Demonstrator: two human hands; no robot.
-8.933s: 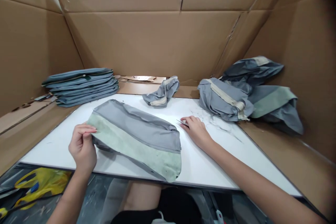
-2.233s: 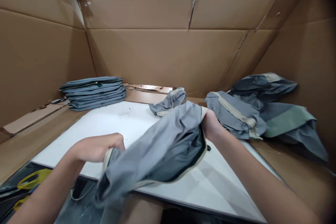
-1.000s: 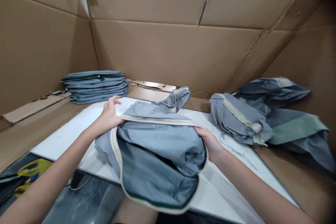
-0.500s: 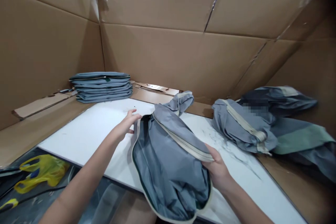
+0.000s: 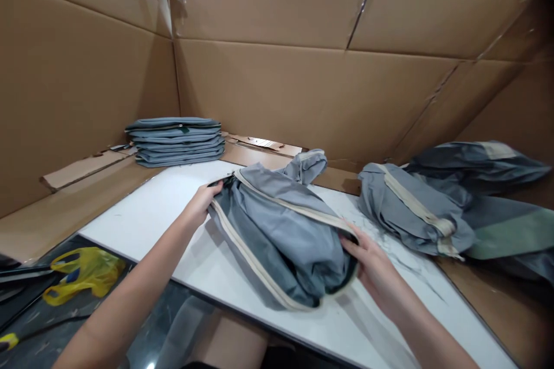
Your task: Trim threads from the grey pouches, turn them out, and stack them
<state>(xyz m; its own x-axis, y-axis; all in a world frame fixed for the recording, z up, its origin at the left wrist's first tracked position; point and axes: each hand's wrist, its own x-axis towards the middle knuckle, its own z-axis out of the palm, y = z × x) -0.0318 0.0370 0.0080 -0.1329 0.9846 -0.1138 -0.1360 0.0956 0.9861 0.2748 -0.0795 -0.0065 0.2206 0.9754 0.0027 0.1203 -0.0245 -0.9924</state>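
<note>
Grey fabric cover (image 5: 277, 242) with cream binding (image 5: 277, 203) lies bunched on the white desk (image 5: 130, 207), pinched at its edge by the left hand (image 5: 199, 203) and right hand (image 5: 375, 268); a slackened pinch could release the binding and let the cover slump.

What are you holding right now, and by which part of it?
Both hands hold a crumpled grey fabric cover with cream edge binding: the left hand at one end of the binding, the right hand at the opposite end.

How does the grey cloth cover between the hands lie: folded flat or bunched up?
Bunched: the grey, cream-edged cloth cover lies rumpled on the white board, gripped by the left hand and right hand.
</note>
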